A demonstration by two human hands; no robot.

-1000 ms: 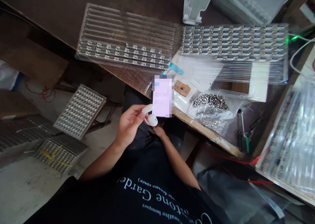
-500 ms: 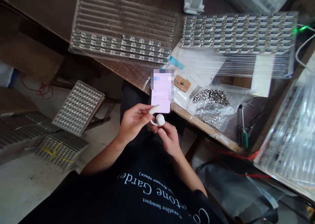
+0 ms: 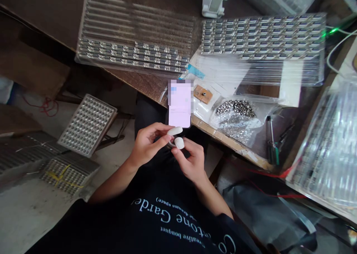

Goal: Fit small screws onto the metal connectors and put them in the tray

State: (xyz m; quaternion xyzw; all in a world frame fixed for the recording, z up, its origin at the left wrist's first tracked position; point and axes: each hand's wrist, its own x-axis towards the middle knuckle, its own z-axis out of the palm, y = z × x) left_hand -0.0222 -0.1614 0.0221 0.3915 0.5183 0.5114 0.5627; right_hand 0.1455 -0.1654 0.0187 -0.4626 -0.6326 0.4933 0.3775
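Between my two hands is a small white curved device with two rounded ends (image 3: 179, 142), perhaps a clip-on earpiece. My left hand (image 3: 150, 142) pinches its upper end between thumb and fingers. My right hand (image 3: 192, 158) is closed on the lower part, by the rounded white end. Just beyond the hands a phone (image 3: 180, 116) with a lit pinkish screen lies at the table's edge, its upper part pixelated. Right of the phone there is a small brown block (image 3: 203, 94) with a little metal ring on it.
Plastic trays with rows of metal connectors stand at the left (image 3: 134, 34) and right (image 3: 262, 38) of the table. A bag of small metal parts (image 3: 237, 111) and a green-handled tool (image 3: 272, 142) lie near the edge. More connector trays (image 3: 87, 125) stand low at the left.
Both hands and the white device have moved slightly down in the view. The device is turned a little, and the camera view has shifted slightly.
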